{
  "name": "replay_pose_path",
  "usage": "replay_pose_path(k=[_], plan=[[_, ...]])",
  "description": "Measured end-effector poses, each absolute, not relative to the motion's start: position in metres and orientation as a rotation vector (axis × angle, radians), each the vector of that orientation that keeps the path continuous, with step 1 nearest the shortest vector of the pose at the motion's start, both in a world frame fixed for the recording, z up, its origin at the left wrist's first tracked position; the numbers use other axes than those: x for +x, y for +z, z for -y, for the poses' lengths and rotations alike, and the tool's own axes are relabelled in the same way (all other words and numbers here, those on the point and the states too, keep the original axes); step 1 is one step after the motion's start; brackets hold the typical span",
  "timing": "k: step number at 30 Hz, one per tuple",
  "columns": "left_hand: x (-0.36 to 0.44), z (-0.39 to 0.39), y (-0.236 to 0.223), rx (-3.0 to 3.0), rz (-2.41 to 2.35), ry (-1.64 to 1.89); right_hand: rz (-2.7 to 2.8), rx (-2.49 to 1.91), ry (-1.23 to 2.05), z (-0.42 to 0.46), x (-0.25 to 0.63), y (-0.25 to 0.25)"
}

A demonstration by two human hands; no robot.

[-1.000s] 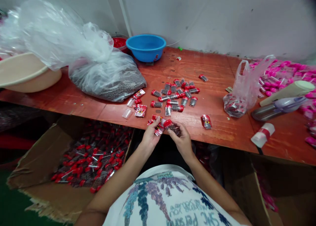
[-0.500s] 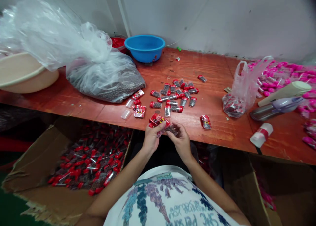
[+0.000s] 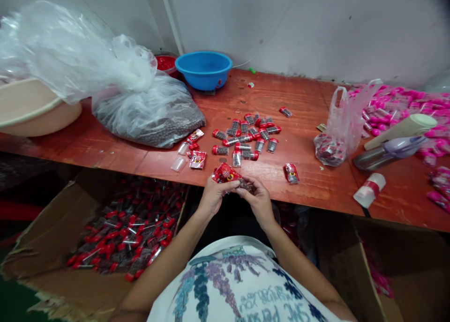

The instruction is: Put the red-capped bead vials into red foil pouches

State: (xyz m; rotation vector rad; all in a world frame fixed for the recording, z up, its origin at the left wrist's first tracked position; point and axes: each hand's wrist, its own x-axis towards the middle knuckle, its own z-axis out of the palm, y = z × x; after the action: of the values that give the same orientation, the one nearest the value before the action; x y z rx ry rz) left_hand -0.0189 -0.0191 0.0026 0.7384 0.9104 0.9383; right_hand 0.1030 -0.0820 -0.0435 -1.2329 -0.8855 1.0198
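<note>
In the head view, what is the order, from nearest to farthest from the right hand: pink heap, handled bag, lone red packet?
1. Lone red packet, just right of the right hand.
2. Handled bag, farther right.
3. Pink heap, beyond the bag.

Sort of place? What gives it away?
Probably a small packing workshop: small red-capped containers lie loose on a wooden bench, a big clear bag of small dark pieces sits beside them, and a cardboard box below holds many more.
</note>
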Motion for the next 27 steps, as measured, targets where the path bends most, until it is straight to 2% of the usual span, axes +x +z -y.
replay_pose_path(k=[8, 12, 20, 23, 27], plan=[[-0.021, 0.018, 0.0, 0.774, -0.879, 0.74, 1.215, -1.197, 0.975, 0.082, 0.12, -0.035], [-0.022, 0.019, -0.001, 0.743, -0.902, 0.807, 1.294, -1.186, 0.985, 0.081, 0.13, -0.031], [-0.009, 0.027, -0.008, 0.633, -0.87, 0.768, 1.056, -1.296, 0.866, 0.08, 0.134, -0.041], [-0.01, 0.023, -0.014, 0.523, -0.935, 0.824, 0.933, -1.425, 0.706, 0.081, 0.165, -0.052], [-0.015, 0.018, -0.018, 0.458, -0.987, 0.908, 0.957, -1.773, 0.276, 0.083, 0.21, -0.06]])
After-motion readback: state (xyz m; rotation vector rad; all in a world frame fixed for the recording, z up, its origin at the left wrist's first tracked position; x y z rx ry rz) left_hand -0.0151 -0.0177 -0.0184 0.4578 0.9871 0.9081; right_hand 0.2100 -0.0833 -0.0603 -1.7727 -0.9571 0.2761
